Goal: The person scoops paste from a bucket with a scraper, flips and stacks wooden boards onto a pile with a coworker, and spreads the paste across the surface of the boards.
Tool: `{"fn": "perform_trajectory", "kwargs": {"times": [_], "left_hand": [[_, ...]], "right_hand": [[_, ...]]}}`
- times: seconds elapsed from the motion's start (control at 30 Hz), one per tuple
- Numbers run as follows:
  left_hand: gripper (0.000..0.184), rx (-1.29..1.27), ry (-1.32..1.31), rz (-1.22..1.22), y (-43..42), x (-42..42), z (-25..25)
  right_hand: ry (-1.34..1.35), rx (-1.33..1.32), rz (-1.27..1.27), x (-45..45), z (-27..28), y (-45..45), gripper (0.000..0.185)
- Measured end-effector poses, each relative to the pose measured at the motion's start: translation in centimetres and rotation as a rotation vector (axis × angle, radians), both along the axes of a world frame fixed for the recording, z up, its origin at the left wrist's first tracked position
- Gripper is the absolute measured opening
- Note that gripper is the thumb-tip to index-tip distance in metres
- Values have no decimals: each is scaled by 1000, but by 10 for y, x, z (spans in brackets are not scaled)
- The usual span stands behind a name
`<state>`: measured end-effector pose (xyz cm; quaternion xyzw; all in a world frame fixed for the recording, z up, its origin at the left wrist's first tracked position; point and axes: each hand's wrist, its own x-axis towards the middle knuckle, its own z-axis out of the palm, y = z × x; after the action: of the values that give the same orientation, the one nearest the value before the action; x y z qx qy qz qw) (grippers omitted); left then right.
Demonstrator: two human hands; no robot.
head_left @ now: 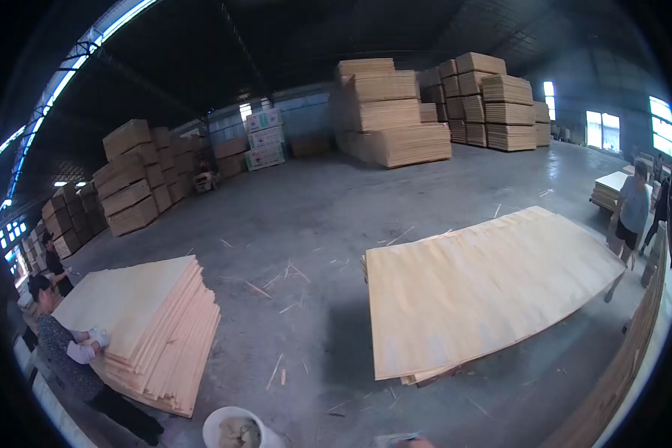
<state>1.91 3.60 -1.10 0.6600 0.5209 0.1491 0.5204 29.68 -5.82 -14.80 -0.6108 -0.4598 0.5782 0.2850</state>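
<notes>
Only a small, blurred bit of my right hand (418,443) shows at the bottom edge. It is beside a pale flat thing (396,439) that I cannot make out, and its fingers are hidden. My left hand is out of view. Nearby on the left stands a white bucket (213,431) holding something pale and lumpy. Ahead to the right, a large wooden sheet (493,287) lies on top of a low stack. Another stack of sheets (138,299) with ragged edges stands at the left.
A co-worker (67,355) leans over the left stack with gloved hands; another person (54,261) is behind. A third person (635,205) stands at the right. Tall board stacks (396,112) line the back. Wood scraps (275,371) litter the grey floor (299,224).
</notes>
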Motion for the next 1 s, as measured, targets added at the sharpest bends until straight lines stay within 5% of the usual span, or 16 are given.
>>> {"fn": "perform_trajectory", "kwargs": {"times": [0.03, 0.1, 0.17, 0.27, 0.37, 0.5, 0.53, 0.63, 0.7, 0.73, 0.8, 0.9, 1.0], "left_hand": [[47, -3, 7, -19, 33, 20, -15], [48, -10, 40, -34, 99, 54, -44], [49, -30, 87, -32, 163, 82, -72], [52, -41, 191, 29, 251, 115, -120], [55, -58, 245, 196, 352, 144, -176], [51, -133, 234, 510, 507, 215, -255], [51, -176, 110, 550, 551, 228, -295], [63, -699, -499, 440, 653, 243, -422], [72, -803, -491, 290, 664, 243, -443], [80, -879, -506, 230, 670, 235, -456], [76, -978, -487, 243, 651, 234, -432], [73, -1105, -481, 168, 626, 247, -391], [77, -1004, -463, -92, 528, 265, -391]], "right_hand": [[430, 72, -280, 43, -24, 9, 23], [249, -337, -657, 106, 113, 24, 14], [375, 117, -724, 171, 42, 31, 18], [790, -57, -1348, 225, 59, 15, 5], [776, -25, -1454, 245, 81, 7, 16], [796, 62, -1299, 250, 33, -2, 27], [584, -197, -1605, 240, 61, 42, 31], [551, -193, -1537, 214, -41, 18, 34], [551, -458, -1785, 196, -61, 67, 37], [492, -617, -1643, 192, -68, 91, 46], [896, -509, -1586, 177, -87, 152, 54], [654, -732, -1300, 127, -147, 218, 62], [353, -524, -1531, 36, -281, 230, 73]]}}
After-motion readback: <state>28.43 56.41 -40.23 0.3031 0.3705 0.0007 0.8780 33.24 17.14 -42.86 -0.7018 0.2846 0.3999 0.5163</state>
